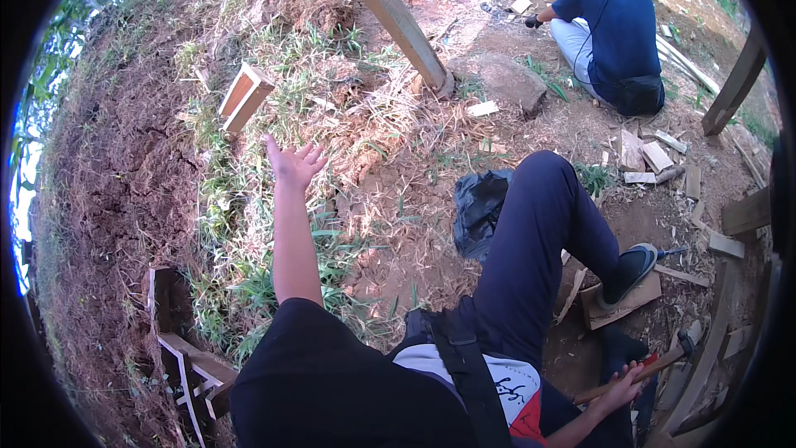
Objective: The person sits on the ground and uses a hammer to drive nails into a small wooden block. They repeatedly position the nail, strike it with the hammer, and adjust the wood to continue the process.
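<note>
My left arm reaches out over the grass, and my left hand (297, 164) is open with its fingers spread and nothing in it. Just beyond its fingertips is a short wooden piece (247, 98) with a groove along it, apart from the hand. Whether that piece is in the air or on the ground I cannot tell. Low on the right, my right hand (620, 386) is closed round the wooden handle of a hammer (665, 358), its dark metal head pointing away from me. My shoe (630, 275) presses on a wooden block (623, 300).
A person (609, 37) sits on the ground at the far right, back toward me. A wooden post (398, 25) slants down ahead, near a rock (502, 83). Black plastic (481, 214) lies beside my knee. Wood offcuts (653, 156) are scattered at right; a wooden frame (195, 357) stands at lower left.
</note>
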